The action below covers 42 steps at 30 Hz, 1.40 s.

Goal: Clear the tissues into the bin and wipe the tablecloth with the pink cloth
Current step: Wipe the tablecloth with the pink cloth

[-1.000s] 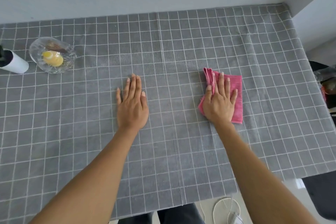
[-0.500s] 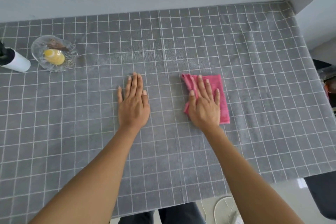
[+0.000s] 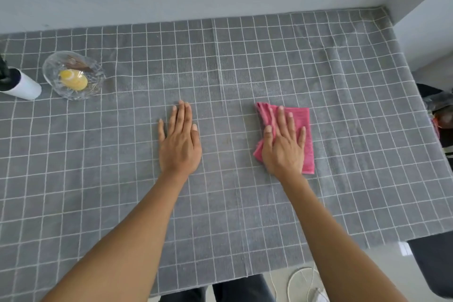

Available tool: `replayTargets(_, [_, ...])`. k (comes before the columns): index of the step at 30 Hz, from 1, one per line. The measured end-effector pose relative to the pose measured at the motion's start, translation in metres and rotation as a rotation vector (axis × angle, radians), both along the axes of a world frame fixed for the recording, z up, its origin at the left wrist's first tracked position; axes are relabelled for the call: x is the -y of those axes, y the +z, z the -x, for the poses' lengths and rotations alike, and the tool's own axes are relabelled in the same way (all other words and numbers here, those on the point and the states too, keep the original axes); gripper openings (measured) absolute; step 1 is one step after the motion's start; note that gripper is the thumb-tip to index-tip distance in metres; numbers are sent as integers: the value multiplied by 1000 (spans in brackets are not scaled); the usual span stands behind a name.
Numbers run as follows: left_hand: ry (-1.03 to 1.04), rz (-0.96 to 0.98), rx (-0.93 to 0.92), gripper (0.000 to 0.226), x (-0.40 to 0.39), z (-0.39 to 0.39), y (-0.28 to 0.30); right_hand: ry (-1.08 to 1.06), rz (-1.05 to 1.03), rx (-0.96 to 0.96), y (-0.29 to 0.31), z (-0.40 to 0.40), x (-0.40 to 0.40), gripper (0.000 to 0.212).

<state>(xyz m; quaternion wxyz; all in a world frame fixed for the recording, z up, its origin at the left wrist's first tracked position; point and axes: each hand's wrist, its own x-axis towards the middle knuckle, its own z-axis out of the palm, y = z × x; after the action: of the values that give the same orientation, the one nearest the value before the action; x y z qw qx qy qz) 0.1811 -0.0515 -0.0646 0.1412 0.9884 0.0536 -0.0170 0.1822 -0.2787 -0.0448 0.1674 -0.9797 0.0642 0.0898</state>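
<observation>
The folded pink cloth lies on the grey checked tablecloth, right of centre. My right hand presses flat on top of it, fingers spread and pointing away from me, thumb on the cloth's bunched left edge. My left hand rests palm down on the bare tablecloth about a hand's width to the left, holding nothing. No tissues show on the table, and I cannot make out a bin.
A glass bowl with something yellow inside stands at the far left, next to a white cylinder with a dark top. Walls close the back and the right corner. Dark objects sit beyond the right table edge. White cables lie on the floor.
My right hand slid the pink cloth to the left across the tablecloth, then a little back to the right. The left hand has stayed in place.
</observation>
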Motion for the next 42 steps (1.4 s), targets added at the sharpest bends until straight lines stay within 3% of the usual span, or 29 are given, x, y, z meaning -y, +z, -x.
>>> replayTargets(4, [3, -3, 10, 55, -1, 2, 0, -104, 14, -37, -3, -3, -4, 52])
replayTargets(9, [4, -3, 15, 55, 0, 2, -1, 72, -4, -2, 0, 11, -19, 56])
replayTargets(14, [3, -1, 15, 55, -1, 1, -1, -83, -1, -26, -2, 1, -15, 52])
replayTargets(19, [4, 0, 5, 55, 0, 2, 0, 86, -25, -7, 2, 11, -22, 60])
replayTargets(24, [3, -2, 2, 55, 0, 1, 0, -87, -13, -17, -4, 0, -15, 55])
replayTargets(34, [-11, -7, 4, 58, 0, 2, 4, 418, -8, 16, 0, 31, -44, 50])
replayTargets(37, [-14, -1, -10, 58, 0, 1, 4, 332, 11, 21, -1, 16, -19, 48])
replayTargets(42, [-30, 29, -29, 56, -3, 0, 3, -105, 19, -32, -1, -15, 6, 51])
